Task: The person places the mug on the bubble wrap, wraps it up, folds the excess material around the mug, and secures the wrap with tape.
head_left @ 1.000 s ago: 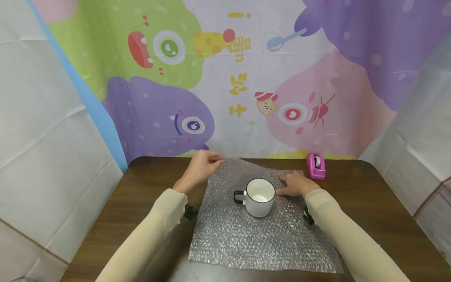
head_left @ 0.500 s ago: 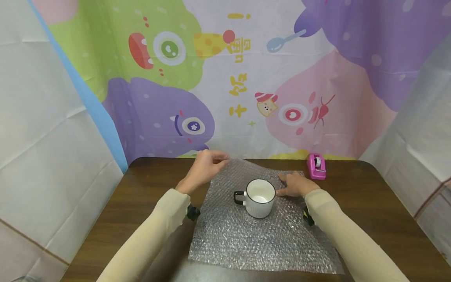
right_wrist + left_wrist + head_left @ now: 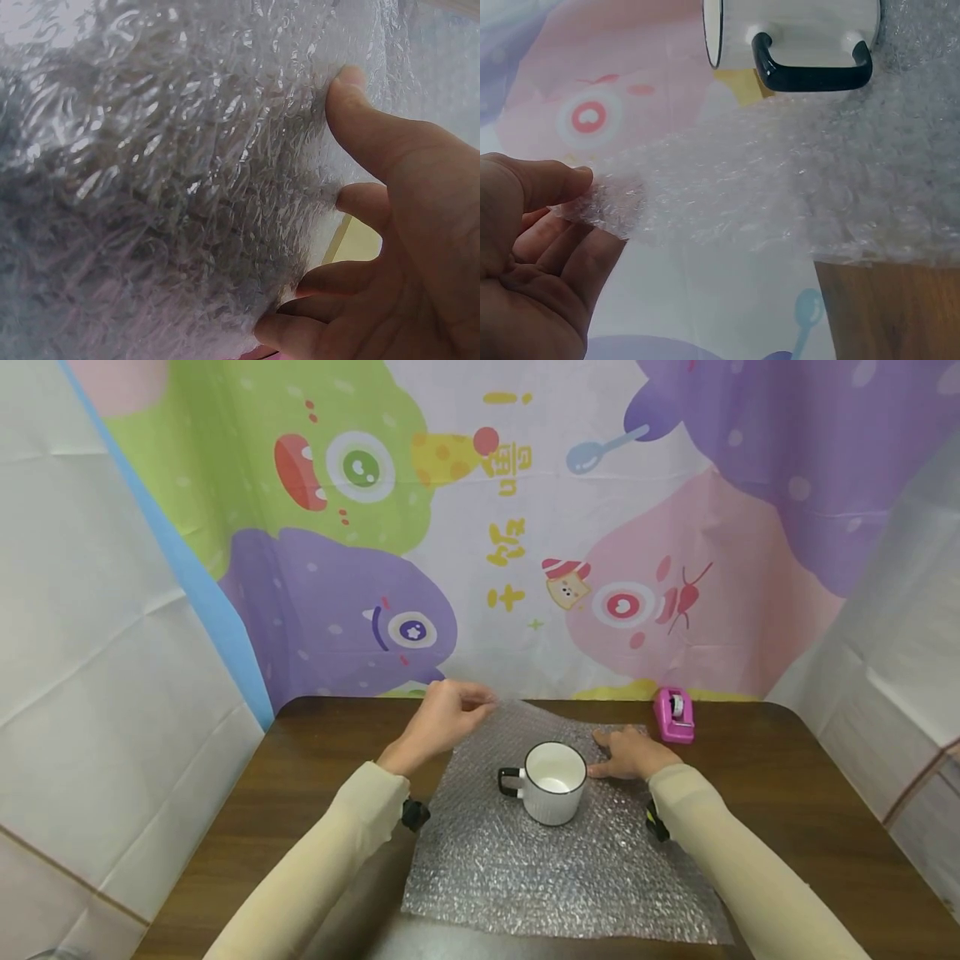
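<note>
My left hand (image 3: pixel 446 717) pinches the bubble wrap (image 3: pixel 525 881) by its far corner! Mug (image 3: pixel 553 802) upright, rightward and nearer me from those fingers (image 3: pixel 591 262), handle (image 3: pixel 810 78) pointing left; my right hand (image 3: pixel 632 753), closer, rests spread just beside it.

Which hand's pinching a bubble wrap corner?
The left hand: it pinches a raised far corner of the bubble wrap. The right hand rests spread on the sheet beside the mug.
</note>
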Demonstrator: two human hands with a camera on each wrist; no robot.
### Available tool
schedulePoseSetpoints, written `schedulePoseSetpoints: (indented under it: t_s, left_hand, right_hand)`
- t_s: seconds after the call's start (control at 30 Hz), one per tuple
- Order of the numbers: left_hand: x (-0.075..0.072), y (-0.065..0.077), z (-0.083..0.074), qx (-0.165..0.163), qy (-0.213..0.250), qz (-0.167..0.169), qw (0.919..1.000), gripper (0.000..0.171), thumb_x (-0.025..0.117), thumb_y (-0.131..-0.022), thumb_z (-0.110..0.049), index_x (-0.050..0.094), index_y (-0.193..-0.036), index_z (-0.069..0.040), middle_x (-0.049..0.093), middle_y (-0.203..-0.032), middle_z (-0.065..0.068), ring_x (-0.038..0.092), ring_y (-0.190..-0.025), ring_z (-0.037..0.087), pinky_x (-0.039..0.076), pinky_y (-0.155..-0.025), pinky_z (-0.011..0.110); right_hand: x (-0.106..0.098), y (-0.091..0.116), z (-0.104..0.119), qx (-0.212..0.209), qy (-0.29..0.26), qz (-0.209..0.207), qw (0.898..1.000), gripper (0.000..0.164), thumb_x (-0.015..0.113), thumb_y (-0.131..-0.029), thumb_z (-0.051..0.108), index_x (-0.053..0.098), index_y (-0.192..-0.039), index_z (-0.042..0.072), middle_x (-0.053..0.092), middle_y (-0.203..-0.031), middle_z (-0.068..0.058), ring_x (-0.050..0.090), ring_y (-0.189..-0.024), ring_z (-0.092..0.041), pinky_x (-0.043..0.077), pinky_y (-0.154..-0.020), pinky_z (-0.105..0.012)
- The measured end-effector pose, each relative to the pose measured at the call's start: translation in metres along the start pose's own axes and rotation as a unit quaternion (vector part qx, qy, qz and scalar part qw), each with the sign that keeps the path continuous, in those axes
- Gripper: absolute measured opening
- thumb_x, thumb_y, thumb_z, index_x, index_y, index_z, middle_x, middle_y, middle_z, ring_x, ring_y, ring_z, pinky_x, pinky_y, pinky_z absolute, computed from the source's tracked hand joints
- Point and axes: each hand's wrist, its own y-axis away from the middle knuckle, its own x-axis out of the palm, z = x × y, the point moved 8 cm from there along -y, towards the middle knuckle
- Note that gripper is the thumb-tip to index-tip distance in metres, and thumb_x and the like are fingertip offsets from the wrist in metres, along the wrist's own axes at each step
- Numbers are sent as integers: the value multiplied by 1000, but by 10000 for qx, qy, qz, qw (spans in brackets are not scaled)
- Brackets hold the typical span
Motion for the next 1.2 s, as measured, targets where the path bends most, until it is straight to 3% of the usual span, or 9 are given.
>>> schedulePoseSetpoints:
  t_s: [0.33,0.67,0.9,1.2]
  left_hand:
    - [7,0,-16,163,-123,374,9991,17,70,-97,-10,79,-109,-4,79,-106,10,78,-95,22,63,-83,33]
    - [13,-2,-34,652,-338,422,9964,15,70,-95,-6,80,-106,-4,80,-101,9,78,-90,20,62,-81,27]
    - [22,-3,-46,834,-303,635,9940,16,70,-94,-3,79,-108,-2,80,-102,10,78,-91,20,61,-81,23]
    - [28,-4,-57,1050,-451,627,9915,16,72,-93,-5,79,-107,-2,80,-101,11,78,-90,18,61,-81,22]
  right_hand:
    - [-1,5,2,-90,34,-73,9999,86,71,-92,53,43,-154,1,46,-152,-33,29,-146,-59,29,-115,-73]
    - [0,3,2,-113,-15,-96,9999,85,70,-93,52,41,-155,2,46,-153,-32,29,-147,-57,27,-116,-72]
    - [1,0,0,-57,-36,-62,10000,85,71,-93,51,41,-156,3,45,-153,-32,30,-147,-56,29,-116,-71]
    - [1,0,0,41,4,-22,10000,84,71,-93,51,41,-156,4,42,-154,-33,30,-147,-56,33,-114,-70]
